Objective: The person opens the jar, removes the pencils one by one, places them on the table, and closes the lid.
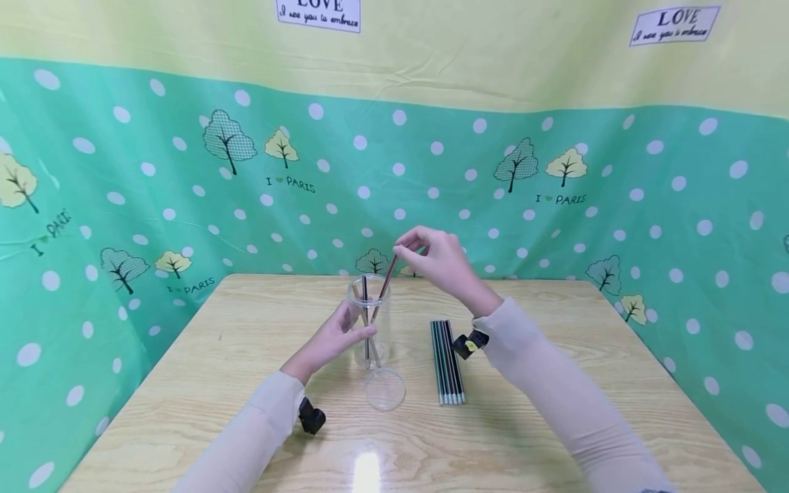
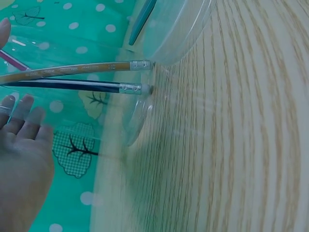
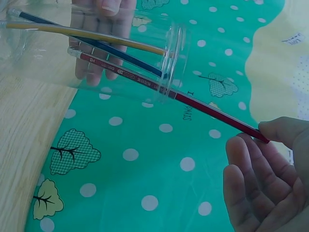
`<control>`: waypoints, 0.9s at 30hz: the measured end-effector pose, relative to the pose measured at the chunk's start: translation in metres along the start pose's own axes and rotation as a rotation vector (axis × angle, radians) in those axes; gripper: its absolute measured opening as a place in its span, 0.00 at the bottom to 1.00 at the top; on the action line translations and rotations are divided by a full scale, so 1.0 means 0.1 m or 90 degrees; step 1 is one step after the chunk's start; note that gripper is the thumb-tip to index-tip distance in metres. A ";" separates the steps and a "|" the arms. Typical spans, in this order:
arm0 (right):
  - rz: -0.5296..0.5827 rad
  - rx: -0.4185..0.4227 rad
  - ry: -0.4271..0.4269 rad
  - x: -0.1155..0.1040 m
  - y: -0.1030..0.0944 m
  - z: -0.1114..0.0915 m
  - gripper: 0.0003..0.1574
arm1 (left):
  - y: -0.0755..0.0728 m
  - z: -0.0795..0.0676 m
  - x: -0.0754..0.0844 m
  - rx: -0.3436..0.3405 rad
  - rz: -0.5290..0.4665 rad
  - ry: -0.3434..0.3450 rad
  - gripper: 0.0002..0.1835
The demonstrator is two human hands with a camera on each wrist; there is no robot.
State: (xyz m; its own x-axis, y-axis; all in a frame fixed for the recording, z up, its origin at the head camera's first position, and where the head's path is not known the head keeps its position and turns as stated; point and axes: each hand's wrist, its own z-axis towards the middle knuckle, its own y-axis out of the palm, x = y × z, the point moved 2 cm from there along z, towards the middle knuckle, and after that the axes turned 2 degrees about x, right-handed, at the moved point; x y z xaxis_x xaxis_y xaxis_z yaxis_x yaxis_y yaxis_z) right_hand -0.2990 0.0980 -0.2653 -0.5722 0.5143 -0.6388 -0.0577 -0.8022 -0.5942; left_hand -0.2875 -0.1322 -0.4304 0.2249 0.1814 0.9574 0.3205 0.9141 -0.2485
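Jar: one, clear, upright, at the bench left of its middle, toward the far edge; mouth upward.

Left hand: clamped round the jar, thumb across the near side, fingers on the far side.

Right hand: above and right of the jar's mouth; thumb and fingertips together on the upper, pointed end of the red pencil.

Red pencil: one, slanted; eraser end inside the jar, pointed end out past the rim, in the right hand.

Yellow pencil: one, inside the jar, leaning, eraser end down near the base.

Dark pencil: one, inside the jar, crossing the yellow pencil; eraser end down, just beside the other's.

Lid: one, clear, round, flat on the bench, just beside the jar on the side of the near edge.

Row of pencils: green to dark, side by side on the bench, right of the jar; eraser ends toward the near edge.

Cloth: green with white dots and printed trees, yellow above, hanging beyond the far edge.

Wrist cameras: two, black, left and right, at pale sleeves.
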 end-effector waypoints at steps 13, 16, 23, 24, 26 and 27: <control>0.030 0.055 -0.038 -0.04 -0.21 -0.02 0.09 | 0.03 0.03 0.00 0.006 -0.012 -0.004 0.44; 0.035 0.060 -0.042 -0.05 -0.25 -0.02 0.09 | 0.03 0.02 0.01 0.000 -0.016 -0.004 0.43; 0.058 0.081 -0.065 -0.07 -0.36 -0.03 0.12 | 0.04 0.04 0.04 -0.010 -0.015 0.006 0.48; 0.061 0.084 -0.068 -0.08 -0.37 -0.04 0.12 | 0.04 0.04 0.04 -0.008 -0.015 0.003 0.48; 0.067 0.092 -0.072 -0.08 -0.40 -0.05 0.12 | 0.04 0.04 0.04 -0.011 -0.014 0.004 0.48; 0.069 0.096 -0.074 -0.07 -0.42 -0.06 0.12 | 0.04 0.04 0.04 -0.009 -0.013 0.002 0.48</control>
State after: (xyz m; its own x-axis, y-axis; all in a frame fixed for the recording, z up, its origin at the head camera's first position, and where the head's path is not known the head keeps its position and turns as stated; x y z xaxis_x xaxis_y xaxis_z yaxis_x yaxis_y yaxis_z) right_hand -0.2878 0.1296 -0.2382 -0.6717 0.3918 -0.6287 -0.1083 -0.8915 -0.4399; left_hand -0.2889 -0.1260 -0.4269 0.2203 0.1616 0.9620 0.3379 0.9125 -0.2307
